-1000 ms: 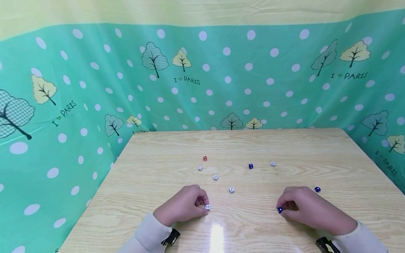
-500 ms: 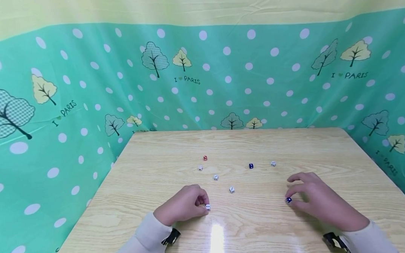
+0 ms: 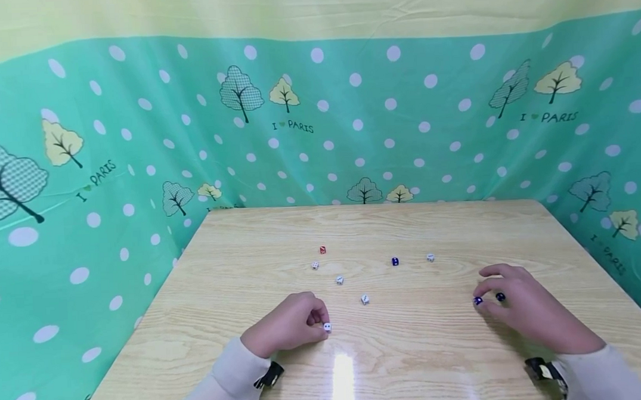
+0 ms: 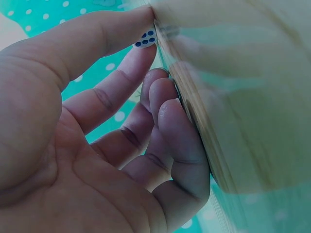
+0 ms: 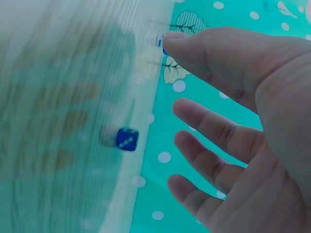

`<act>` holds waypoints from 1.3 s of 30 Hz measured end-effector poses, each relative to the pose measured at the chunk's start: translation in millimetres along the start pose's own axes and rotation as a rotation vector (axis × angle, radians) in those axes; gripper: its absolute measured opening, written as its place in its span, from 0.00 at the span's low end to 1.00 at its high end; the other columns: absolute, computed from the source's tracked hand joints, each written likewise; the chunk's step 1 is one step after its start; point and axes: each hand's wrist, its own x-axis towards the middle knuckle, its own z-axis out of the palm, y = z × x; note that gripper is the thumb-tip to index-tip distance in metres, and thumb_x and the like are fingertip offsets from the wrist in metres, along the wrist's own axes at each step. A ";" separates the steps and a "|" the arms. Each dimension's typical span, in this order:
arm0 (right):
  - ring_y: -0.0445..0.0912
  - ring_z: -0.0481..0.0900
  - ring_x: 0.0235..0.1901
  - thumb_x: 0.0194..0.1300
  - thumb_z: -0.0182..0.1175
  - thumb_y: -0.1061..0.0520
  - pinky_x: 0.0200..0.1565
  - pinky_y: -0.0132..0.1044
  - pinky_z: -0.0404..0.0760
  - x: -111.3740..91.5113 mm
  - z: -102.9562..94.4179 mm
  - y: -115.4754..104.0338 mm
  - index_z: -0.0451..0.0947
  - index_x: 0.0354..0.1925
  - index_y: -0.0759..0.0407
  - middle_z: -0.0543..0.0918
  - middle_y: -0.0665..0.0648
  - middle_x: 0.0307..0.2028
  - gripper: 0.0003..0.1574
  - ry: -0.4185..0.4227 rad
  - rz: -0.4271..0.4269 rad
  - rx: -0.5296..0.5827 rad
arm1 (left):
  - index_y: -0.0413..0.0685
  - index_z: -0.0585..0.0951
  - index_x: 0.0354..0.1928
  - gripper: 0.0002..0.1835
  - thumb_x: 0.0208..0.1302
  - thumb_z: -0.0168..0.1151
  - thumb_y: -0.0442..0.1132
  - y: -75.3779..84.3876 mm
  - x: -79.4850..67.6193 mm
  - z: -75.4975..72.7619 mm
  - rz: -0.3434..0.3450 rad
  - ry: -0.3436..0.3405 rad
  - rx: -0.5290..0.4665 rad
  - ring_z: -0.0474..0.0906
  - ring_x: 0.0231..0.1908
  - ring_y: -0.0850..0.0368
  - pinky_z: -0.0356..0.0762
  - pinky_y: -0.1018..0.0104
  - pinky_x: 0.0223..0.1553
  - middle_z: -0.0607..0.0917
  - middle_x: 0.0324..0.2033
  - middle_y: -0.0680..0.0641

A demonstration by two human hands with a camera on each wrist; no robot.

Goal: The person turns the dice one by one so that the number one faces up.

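Note:
My left hand [image 3: 291,325] rests low on the table and pinches a white die [image 3: 327,327] between thumb and forefinger; in the left wrist view the die's blue pips [image 4: 145,39] show at the fingertips. Further right, my right hand [image 3: 526,310] holds a blue die [image 3: 477,300] between thumb and forefinger, the other fingers spread apart. In the right wrist view the thumb mostly hides this die [image 5: 165,51]. A second blue die [image 3: 500,297] lies on the table beside the right hand, seen just past its fingers; white pips show on this die [image 5: 127,139] in the right wrist view.
On the wooden table [image 3: 268,232] lie a red die [image 3: 322,250], another blue die [image 3: 395,261] and several white dice, among them one white die [image 3: 365,299] near the middle and a white die [image 3: 430,258] further right. A green dotted curtain [image 3: 298,183] borders the table.
My right hand has moved right and away from me, taking the pinched blue die towards the other blue one; its free fingers have opened out. The left hand has stayed put.

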 end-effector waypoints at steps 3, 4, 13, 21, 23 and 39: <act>0.70 0.70 0.61 0.60 0.76 0.54 0.58 0.69 0.71 1.1 0.2 6.5 0.87 0.35 0.39 0.78 0.67 0.60 0.08 0.003 0.002 -0.009 | 0.53 0.84 0.31 0.09 0.56 0.77 0.36 1.3 -0.8 -0.9 -0.001 0.000 -0.001 0.76 0.34 0.60 0.75 0.71 0.38 0.80 0.31 0.54; 0.70 0.70 0.61 0.60 0.75 0.54 0.58 0.69 0.71 1.4 0.3 7.7 0.87 0.35 0.40 0.78 0.68 0.60 0.08 0.004 0.003 -0.010 | 0.53 0.84 0.31 0.09 0.56 0.77 0.36 1.7 -1.1 -1.2 -0.001 0.000 -0.002 0.76 0.34 0.60 0.75 0.71 0.38 0.80 0.31 0.54; 0.73 0.71 0.60 0.61 0.74 0.55 0.57 0.72 0.70 2.2 0.6 16.3 0.88 0.39 0.47 0.78 0.71 0.60 0.07 -0.017 0.084 -0.009 | 0.53 0.83 0.31 0.09 0.56 0.77 0.36 2.3 -0.5 -1.4 -0.001 0.000 0.000 0.76 0.34 0.60 0.76 0.71 0.38 0.80 0.31 0.55; 0.72 0.74 0.58 0.61 0.73 0.57 0.55 0.70 0.73 1.6 -0.4 22.5 0.88 0.40 0.50 0.79 0.72 0.58 0.07 -0.016 0.129 0.003 | 0.53 0.83 0.30 0.09 0.56 0.77 0.36 0.9 -0.1 -1.0 -0.003 -0.003 0.001 0.76 0.34 0.60 0.76 0.71 0.38 0.80 0.31 0.55; 0.71 0.75 0.57 0.62 0.73 0.57 0.54 0.69 0.75 1.4 -0.1 24.2 0.87 0.40 0.50 0.80 0.71 0.56 0.07 -0.025 0.139 0.008 | 0.53 0.83 0.30 0.09 0.56 0.77 0.36 0.4 -0.2 -0.7 -0.001 -0.004 -0.001 0.76 0.34 0.60 0.75 0.71 0.38 0.80 0.31 0.54; 0.49 0.84 0.37 0.61 0.73 0.62 0.39 0.51 0.85 6.0 1.2 31.1 0.88 0.41 0.57 0.87 0.59 0.41 0.09 -0.099 0.203 0.018 | 0.53 0.83 0.30 0.09 0.56 0.77 0.36 -0.4 -0.5 -0.4 0.004 -0.002 -0.003 0.76 0.33 0.61 0.75 0.71 0.38 0.80 0.30 0.54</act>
